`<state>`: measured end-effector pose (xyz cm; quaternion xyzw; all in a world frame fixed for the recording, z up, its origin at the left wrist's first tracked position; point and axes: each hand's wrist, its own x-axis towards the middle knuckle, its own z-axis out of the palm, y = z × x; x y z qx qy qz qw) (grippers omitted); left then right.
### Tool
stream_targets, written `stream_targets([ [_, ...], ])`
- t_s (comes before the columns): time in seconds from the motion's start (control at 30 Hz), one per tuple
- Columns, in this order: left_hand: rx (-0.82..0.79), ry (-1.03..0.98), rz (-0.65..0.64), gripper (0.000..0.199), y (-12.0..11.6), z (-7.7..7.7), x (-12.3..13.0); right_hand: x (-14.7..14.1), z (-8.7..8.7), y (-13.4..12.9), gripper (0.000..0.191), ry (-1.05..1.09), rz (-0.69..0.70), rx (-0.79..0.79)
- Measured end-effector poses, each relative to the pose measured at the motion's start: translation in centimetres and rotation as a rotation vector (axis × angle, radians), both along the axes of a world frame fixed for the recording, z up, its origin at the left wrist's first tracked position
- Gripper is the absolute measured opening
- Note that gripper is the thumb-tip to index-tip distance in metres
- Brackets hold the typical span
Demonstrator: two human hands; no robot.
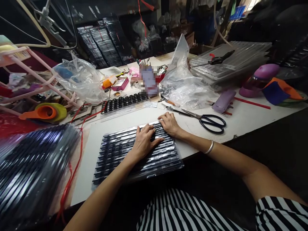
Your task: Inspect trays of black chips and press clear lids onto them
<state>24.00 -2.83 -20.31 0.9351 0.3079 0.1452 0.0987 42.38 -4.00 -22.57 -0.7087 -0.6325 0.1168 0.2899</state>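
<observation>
A clear plastic tray with rows of black parts (115, 154) lies at the front edge of the white table. My left hand (144, 141) rests on the middle of it, fingers spread and pointing away from me. At the tray's far right corner is my right hand (170, 124), its fingers bent and slightly apart on the tray's edge. Neither hand is seen gripping anything. What lies under the palms is hidden. To the right of my right hand are scissors with dark handles (213, 123).
Stacked filled trays (36, 170) stand at the left beside a red ribbon (80, 150). Behind are a black strip of parts (125, 103) and plastic bags (190, 91). A purple case (224, 101), a bottle (261, 78) and clear empty trays (231, 61) sit at the right.
</observation>
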Motion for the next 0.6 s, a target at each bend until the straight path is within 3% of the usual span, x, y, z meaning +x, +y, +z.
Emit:
stream_targets([
  [0.17,-0.071,0.163,-0.07,0.055,-0.4,0.4,-1.6,-2.0,0.9,-2.3,0.043,-0.1,0.057,-0.048],
  [0.27,-0.095,0.207,-0.028,0.062,0.1,0.3,-3.6,-3.2,0.9,-4.6,0.055,-0.191,0.158,-0.094],
  [0.5,-0.121,0.111,0.373,0.065,1.7,-0.8,-15.3,-1.7,0.5,-5.9,0.056,-0.142,0.221,-0.154],
  [0.6,-0.163,-0.047,0.492,0.066,1.7,-1.5,-18.0,-1.5,0.1,-6.1,0.052,-0.047,0.192,-0.068],
])
